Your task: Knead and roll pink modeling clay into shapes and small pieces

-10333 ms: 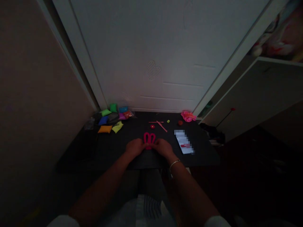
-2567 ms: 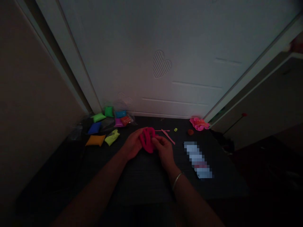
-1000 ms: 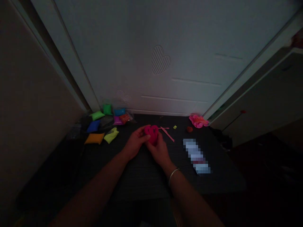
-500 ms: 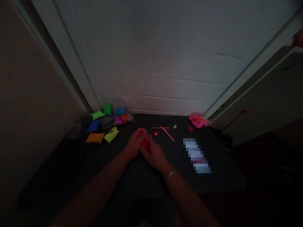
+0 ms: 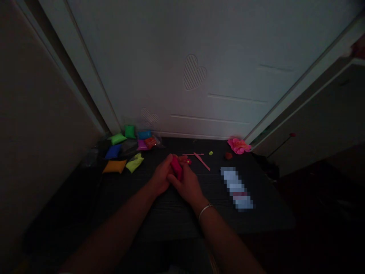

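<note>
While the left hand cups one side of a magenta lump, the right hand wraps the other, both holding it over mid-table; can't tell if it touches the table. Bracelet on right wrist. Small red flower just beyond, partly covered. Further out: two pink sticks, yellow-green bit, brownish-red ball. Pixelated phone right, pink petalled piece back right, coloured packets left.

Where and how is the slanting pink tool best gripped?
Probably pinch the slanting pink tool across its width at the near end, from the near right: that end points there; the far end lies by the thin pink stick.
</note>
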`<state>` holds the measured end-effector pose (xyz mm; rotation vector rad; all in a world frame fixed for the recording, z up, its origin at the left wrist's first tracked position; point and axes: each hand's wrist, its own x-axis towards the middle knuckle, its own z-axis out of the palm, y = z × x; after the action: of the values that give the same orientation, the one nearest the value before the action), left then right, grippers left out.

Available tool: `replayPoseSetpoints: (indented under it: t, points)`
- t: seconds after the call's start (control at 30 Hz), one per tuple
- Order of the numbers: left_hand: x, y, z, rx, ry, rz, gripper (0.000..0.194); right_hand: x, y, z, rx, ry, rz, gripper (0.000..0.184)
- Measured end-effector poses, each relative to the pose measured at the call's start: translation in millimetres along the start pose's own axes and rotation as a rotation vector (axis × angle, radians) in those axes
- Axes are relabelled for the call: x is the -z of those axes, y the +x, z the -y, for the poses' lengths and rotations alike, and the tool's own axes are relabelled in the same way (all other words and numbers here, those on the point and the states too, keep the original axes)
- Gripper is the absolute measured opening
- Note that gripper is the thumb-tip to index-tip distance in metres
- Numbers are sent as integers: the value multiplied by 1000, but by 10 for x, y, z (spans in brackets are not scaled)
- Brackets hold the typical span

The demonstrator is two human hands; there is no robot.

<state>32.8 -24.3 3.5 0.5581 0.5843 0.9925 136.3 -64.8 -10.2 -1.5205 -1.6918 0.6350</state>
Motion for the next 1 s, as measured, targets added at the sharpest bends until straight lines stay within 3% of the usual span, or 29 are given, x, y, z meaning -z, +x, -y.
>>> replayPoseSetpoints:
  t: [0.13, 0.3, 0.47, 0.67, 0.87, 1.0]
  points:
    - [-4, -30, 25, -19, 89, 110, 16, 16, -2, 4, -38, -75, 0, 34]
    - [12, -27, 41, -64, 148, 126, 17, 0, 5, -34, 23, -128, -32, 21]
    - [31, -10, 77, -124, 209, 117, 22, -33, 10, -84, 70, 32, -42, 24]
    - [44, -5, 83, -130, 276, 168, 22, -42, 8, -74, -9, 97, -40, 23]
    - [41, 5, 38, -101, 158, 39, 17, -38, 11, -39, 32, 160, 32, 20]
    - [48, -6, 21, -49, 142, 101, 15, -71, 17, -98, -49, 290, -13, 29]
